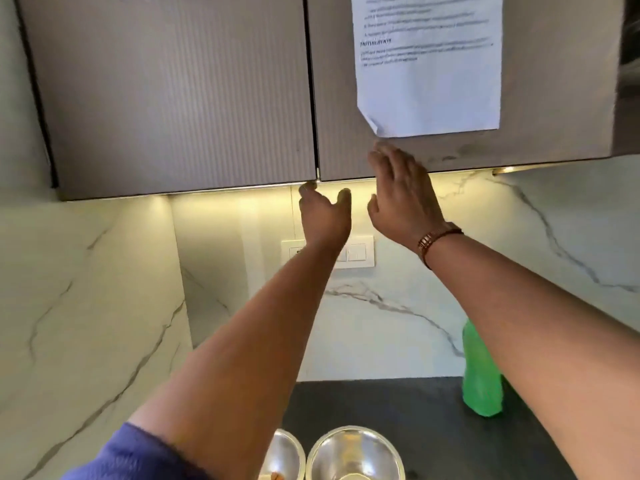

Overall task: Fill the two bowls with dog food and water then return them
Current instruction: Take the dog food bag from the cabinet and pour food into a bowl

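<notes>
Two steel bowls stand side by side on the dark counter at the bottom edge: the left bowl (285,455) is partly hidden by my left forearm and holds a little brown food, the right bowl (355,453) looks empty. Both my arms reach up to the grey upper cabinet. My left hand (323,214) has its fingertips hooked under the bottom edge of the left cabinet door (173,98), at the seam. My right hand (398,192) lies flat, fingers straight, against the lower part of the right cabinet door (336,98). Both doors are closed.
A printed paper sheet (429,64) is stuck on the right door. A green plastic bottle (481,375) stands on the dark counter (433,427) at the right, behind my right forearm. A switch plate (356,252) sits on the marble backsplash. A marble wall rises at the left.
</notes>
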